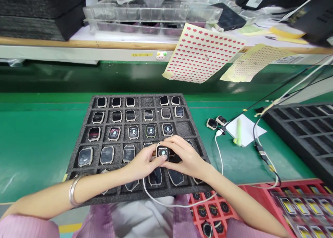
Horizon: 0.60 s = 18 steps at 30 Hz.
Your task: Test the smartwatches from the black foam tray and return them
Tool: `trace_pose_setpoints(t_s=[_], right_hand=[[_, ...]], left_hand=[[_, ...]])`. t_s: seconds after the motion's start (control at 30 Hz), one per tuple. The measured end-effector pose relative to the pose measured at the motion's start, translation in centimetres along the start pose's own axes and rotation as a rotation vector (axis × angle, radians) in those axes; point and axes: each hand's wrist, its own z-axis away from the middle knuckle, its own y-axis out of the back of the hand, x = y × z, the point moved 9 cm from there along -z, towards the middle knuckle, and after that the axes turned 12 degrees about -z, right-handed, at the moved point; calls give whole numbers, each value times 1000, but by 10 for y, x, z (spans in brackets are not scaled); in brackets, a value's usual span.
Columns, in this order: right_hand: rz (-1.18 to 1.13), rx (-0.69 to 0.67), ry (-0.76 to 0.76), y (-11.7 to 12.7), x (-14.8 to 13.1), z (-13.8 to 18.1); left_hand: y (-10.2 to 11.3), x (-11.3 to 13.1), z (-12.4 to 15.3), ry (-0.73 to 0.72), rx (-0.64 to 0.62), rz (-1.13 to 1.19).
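A smartwatch case (162, 151) with a lit dial on its screen is held between both hands above a black foam tray (148, 102). My left hand (144, 162) pinches its left side, with the thumb at the lower edge of the screen. Around the right side and top, my right hand (183, 154) closes its fingers on the same watch. From beneath my hands a white cable (166, 205) loops down and right. Rows of watch cases fill most tray pockets; several in the third row, such as one watch (133, 131), have lit screens. My hands hide some pockets.
To the right lie two small watches (212, 123), white paper with a green pen (238, 131), and cables (262, 155). Another foam tray (293, 127) stands far right. Red trays (256, 200) sit lower right. Sticker sheets (203, 54) hang from the shelf above, which bears clear plastic trays (151, 14).
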Motion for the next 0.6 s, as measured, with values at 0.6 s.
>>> trace_pose_setpoints(t_s=[0.6], right_hand=[[327, -177, -302, 70, 45, 29]], left_hand=[[-17, -11, 5, 91, -130, 96]])
